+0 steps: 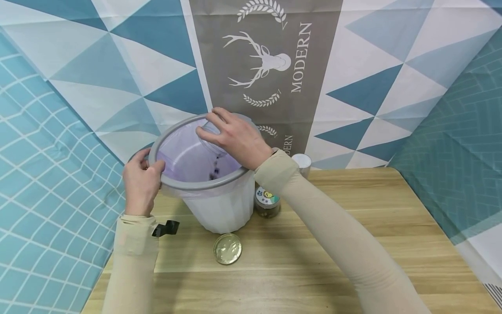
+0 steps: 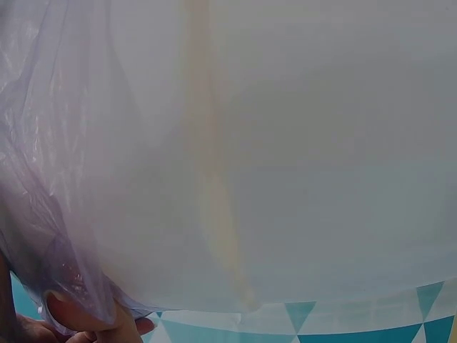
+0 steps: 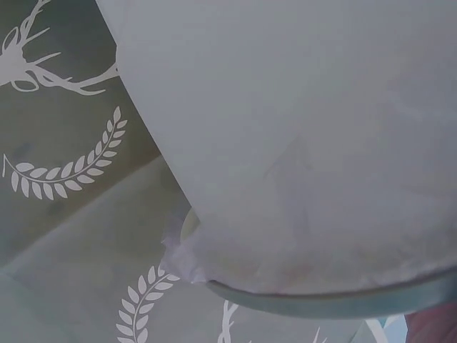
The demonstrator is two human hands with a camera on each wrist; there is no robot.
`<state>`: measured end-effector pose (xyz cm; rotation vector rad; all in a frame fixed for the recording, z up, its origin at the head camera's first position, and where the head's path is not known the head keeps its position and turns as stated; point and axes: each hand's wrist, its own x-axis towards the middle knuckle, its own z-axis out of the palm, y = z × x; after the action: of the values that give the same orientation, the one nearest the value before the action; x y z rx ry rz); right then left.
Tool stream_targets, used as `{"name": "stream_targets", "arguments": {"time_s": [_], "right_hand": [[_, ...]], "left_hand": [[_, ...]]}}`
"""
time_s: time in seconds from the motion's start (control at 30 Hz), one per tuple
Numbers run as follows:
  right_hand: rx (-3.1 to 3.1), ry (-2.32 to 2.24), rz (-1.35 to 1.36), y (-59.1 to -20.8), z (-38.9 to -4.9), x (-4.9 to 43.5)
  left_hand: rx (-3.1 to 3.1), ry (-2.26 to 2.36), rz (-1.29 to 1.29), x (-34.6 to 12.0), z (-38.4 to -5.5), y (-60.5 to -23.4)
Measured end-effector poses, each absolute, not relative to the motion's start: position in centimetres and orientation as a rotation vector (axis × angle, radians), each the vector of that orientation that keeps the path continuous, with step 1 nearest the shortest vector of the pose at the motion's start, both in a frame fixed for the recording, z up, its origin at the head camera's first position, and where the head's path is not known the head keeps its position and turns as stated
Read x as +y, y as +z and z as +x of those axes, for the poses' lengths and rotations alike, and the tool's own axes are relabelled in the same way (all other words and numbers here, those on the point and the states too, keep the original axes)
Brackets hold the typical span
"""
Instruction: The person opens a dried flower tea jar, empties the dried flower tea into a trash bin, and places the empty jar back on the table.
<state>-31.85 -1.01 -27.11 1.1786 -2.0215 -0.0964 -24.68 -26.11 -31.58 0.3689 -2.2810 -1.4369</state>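
A white trash bin [image 1: 225,213] with a grey rim and a thin purple liner [image 1: 178,152] stands on the wooden table, leaning toward the left. My left hand [image 1: 142,183] grips its rim at the left, thumb on the inner side. Over the bin's mouth, my right hand [image 1: 239,137] holds a clear jar [image 1: 211,128] tipped downward, largely hidden by the fingers. Small dark pieces [image 1: 215,172] show below the jar, inside the bin. In the left wrist view the bin wall [image 2: 321,179] fills most of the picture; the right wrist view shows its wall [image 3: 300,164] and rim [image 3: 343,304].
A round gold-coloured lid [image 1: 228,249] lies in front of the bin. Close to the bin's right side stands a jar with a cartoon label [image 1: 268,203], and behind it a white-topped container [image 1: 302,161]. A patterned cloth [image 1: 353,87] hangs at the back.
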Motion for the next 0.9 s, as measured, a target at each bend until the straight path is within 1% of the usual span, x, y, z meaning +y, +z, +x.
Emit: {"name": "stream_targets", "arguments": {"time_s": [0.33,0.9], "right_hand": [[-1.974,-0.102,1.198,-27.17,-31.92,-1.09],[-1.879,-0.323,1.258,-26.87,-31.79,-1.34]], "left_hand": [[-2.283,-1.432,0.379,-26.12,-24.62,-31.58],[-2.287,-1.418,0.390,-25.97,-24.65,-31.46]]}}
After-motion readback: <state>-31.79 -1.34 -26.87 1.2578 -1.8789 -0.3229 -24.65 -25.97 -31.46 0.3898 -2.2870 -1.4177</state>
